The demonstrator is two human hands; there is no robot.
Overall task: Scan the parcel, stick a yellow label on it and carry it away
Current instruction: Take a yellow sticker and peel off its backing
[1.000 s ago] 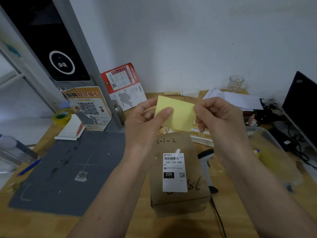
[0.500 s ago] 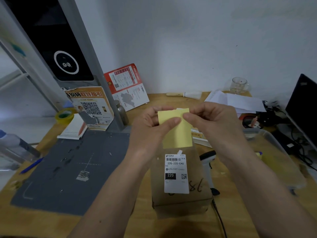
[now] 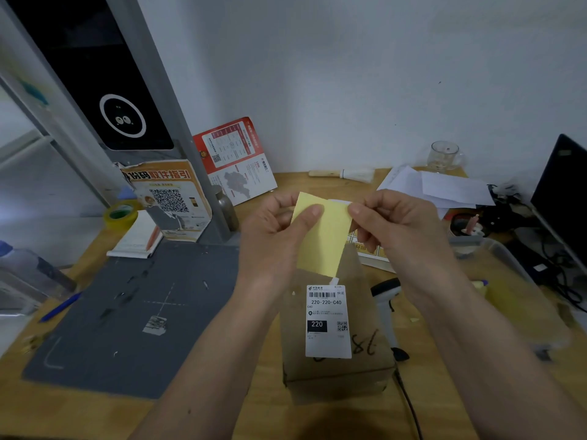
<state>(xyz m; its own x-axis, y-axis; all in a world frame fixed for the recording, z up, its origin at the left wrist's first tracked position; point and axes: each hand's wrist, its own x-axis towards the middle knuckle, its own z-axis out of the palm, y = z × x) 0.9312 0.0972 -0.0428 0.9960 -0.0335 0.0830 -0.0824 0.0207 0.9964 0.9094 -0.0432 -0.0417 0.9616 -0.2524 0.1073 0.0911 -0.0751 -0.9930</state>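
Observation:
A brown cardboard parcel [image 3: 336, 369] lies on the wooden desk in front of me, with a white shipping label [image 3: 328, 322] on its top. Above its far end I hold a yellow label [image 3: 320, 239] upright in the air. My left hand [image 3: 273, 236] pinches the label's upper left part between thumb and fingers. My right hand [image 3: 397, 230] pinches its upper right corner, where a thin white edge shows. A white barcode scanner [image 3: 386, 303] lies on the desk just right of the parcel, partly behind my right forearm.
A grey mat [image 3: 133, 315] covers the desk to the left, with a blue pen [image 3: 60, 308] and a tape roll [image 3: 122, 214] beyond it. A clear plastic bin [image 3: 514, 287] sits at the right. A sheet of yellow stickers [image 3: 371, 252], papers and a glass lie further back.
The yellow label turned from lying sideways to hanging upright and came lower over the parcel. My right fingers moved in to its upper corner, where a white edge now shows.

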